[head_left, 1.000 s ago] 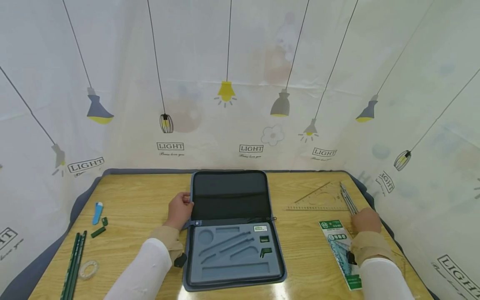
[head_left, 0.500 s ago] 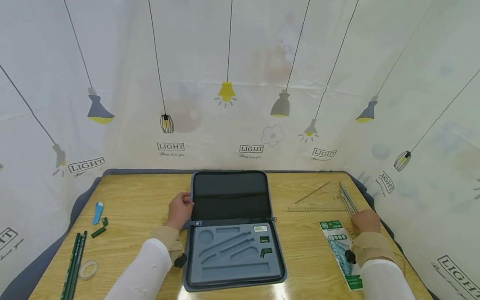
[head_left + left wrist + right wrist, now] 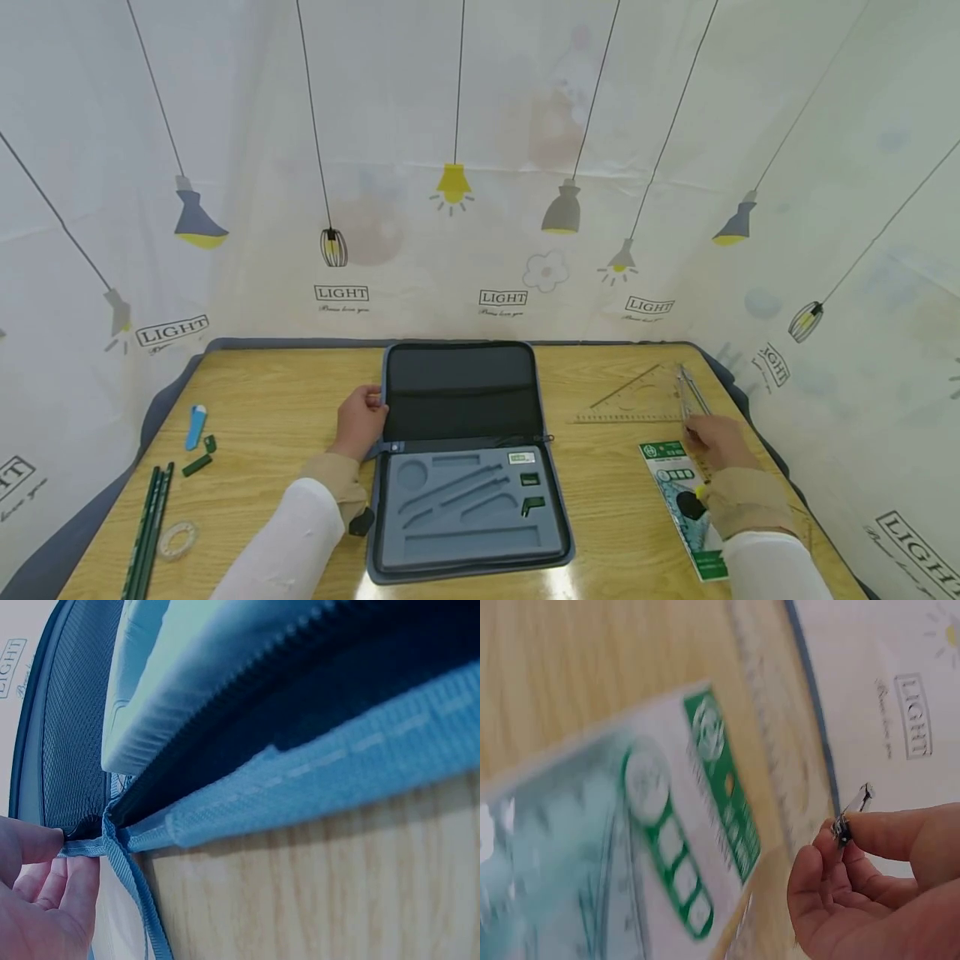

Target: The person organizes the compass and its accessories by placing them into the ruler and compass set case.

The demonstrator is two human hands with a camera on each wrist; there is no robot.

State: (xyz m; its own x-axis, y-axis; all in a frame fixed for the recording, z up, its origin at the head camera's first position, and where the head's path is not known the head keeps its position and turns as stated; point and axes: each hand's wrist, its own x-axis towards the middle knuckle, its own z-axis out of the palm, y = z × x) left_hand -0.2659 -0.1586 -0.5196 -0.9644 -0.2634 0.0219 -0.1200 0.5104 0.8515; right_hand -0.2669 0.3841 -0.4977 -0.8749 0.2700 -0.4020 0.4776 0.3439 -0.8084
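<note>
A blue zip case [image 3: 465, 571] lies unzipped and spread flat, its dark mesh lid [image 3: 461, 392] at the back and a grey moulded insert [image 3: 468, 517] in front. My left hand [image 3: 360, 423] pinches the left edge of the lid; the left wrist view has thumb and fingers on the blue fabric edge [image 3: 82, 846]. On the right, my right hand [image 3: 722, 442] pinches a slim silver compass [image 3: 684, 392] between thumb and fingers [image 3: 889, 832]. Another silver metal piece [image 3: 697, 392] slants just right of it; whether the two are joined, I cannot tell.
A clear set square [image 3: 630, 417] and a green-white ruler packet [image 3: 667, 475] lie by my right hand. At left are green pencils [image 3: 146, 533], a tape roll [image 3: 176, 540], green blocks [image 3: 197, 464] and a blue utility knife [image 3: 196, 427]. Printed cloth [image 3: 465, 250] surrounds the table.
My right hand has shifted a little left, and the silver compass has swung left, apart from the other silver piece. My left hand and the case stay as they were.
</note>
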